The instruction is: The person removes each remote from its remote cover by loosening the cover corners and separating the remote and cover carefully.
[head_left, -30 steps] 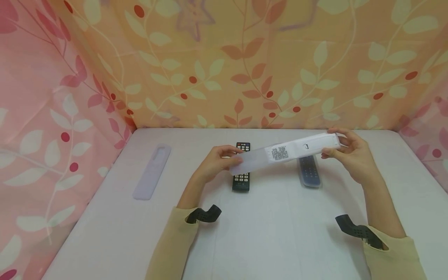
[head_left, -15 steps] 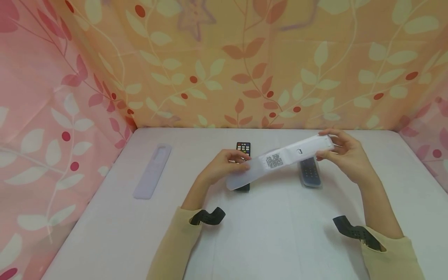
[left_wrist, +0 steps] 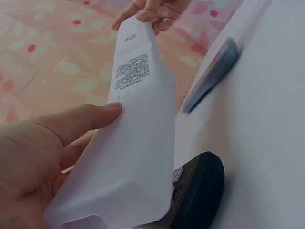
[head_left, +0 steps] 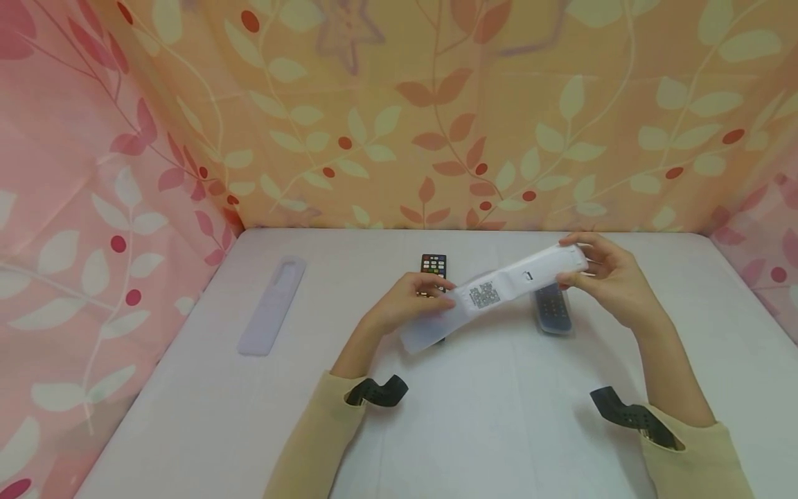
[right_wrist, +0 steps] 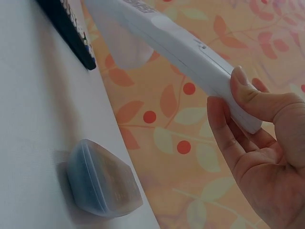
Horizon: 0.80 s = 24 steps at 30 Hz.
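Observation:
A white remote control (head_left: 542,267), its back with a QR code facing up, is held above the table, partly inside a translucent sleeve (head_left: 420,336). My left hand (head_left: 408,305) pinches the sleeve around its middle, thumb on top, as the left wrist view shows with the sleeve's near end (left_wrist: 119,195) loose and flat. At the other end my right hand (head_left: 614,284) grips the bare tip of the remote between thumb and fingers. In the right wrist view a flap of the sleeve (right_wrist: 131,47) hangs below the remote (right_wrist: 205,64). The left fingers under the sleeve are partly hidden.
Behind the left hand lies a black remote (head_left: 433,265), partly covered by the sleeve. A dark remote in a clear cover (head_left: 553,315) lies to the right. Another translucent sleeve (head_left: 271,308) rests at the left of the white table (head_left: 474,430). Patterned cloth (head_left: 374,118) surrounds the table.
Both hands have come closer together, the left moving right and the right moving left. The remote sits deeper in the sleeve, whose left end has dipped toward me.

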{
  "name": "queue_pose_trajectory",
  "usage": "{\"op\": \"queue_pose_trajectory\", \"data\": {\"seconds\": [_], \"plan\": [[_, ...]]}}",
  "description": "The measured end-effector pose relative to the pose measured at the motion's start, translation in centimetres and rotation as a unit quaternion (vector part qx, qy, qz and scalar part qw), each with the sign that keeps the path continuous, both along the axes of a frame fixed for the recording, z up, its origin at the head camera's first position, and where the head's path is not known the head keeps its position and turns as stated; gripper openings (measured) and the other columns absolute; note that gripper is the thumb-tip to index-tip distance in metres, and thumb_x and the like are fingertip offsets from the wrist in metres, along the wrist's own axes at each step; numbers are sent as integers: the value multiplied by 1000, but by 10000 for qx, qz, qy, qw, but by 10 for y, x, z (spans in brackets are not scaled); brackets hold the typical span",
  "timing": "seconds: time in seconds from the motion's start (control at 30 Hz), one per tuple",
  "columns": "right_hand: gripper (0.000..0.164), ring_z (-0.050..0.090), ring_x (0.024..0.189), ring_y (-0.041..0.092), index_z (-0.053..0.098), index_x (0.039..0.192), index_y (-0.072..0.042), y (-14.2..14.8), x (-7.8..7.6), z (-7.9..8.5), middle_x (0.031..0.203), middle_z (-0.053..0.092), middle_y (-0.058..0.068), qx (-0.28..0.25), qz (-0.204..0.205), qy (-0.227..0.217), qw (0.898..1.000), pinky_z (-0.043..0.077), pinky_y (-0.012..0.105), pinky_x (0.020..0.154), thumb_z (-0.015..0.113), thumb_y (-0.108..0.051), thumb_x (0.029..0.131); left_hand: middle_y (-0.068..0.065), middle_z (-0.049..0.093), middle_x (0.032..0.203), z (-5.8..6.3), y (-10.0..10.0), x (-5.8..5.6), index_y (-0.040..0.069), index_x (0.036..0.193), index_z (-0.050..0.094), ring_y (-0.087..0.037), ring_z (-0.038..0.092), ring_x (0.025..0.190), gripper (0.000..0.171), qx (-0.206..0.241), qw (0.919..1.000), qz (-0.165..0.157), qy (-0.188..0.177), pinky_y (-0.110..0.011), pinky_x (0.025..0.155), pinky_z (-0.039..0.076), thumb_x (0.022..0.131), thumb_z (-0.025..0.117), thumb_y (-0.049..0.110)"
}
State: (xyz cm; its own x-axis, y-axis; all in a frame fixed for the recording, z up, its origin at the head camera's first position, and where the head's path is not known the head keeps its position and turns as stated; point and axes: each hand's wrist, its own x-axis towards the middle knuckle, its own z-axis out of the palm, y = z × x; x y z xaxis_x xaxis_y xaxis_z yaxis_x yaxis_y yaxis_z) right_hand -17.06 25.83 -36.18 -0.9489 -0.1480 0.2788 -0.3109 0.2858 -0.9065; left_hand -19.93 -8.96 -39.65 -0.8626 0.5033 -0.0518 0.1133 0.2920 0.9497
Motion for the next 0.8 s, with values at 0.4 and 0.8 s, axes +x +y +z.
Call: {"op": "queue_pose_trajectory", "data": {"seconds": [0.4, 0.8], "plan": [[58, 72, 88, 2, 65, 135, -16, 5, -1, -1, 122, 63, -15, 171, -128, 14, 9998, 60, 17, 75, 74, 17, 88, -5, 74, 88, 0, 0, 0, -3, 122, 74, -8, 63, 78, 33, 182, 9996, 166, 102, -21, 71, 51, 90, 80, 6], [60, 73, 86, 4, 67, 133, -19, 10, -1, -4, 122, 66, -12, -587, 67, -46, 9982, 60, 17, 74, 72, 21, 87, -5, 74, 89, 6, -3, 1, -4, 123, 74, -10, 64, 80, 34, 253, 9994, 234, -12, -22, 73, 53, 90, 79, 5]]}}
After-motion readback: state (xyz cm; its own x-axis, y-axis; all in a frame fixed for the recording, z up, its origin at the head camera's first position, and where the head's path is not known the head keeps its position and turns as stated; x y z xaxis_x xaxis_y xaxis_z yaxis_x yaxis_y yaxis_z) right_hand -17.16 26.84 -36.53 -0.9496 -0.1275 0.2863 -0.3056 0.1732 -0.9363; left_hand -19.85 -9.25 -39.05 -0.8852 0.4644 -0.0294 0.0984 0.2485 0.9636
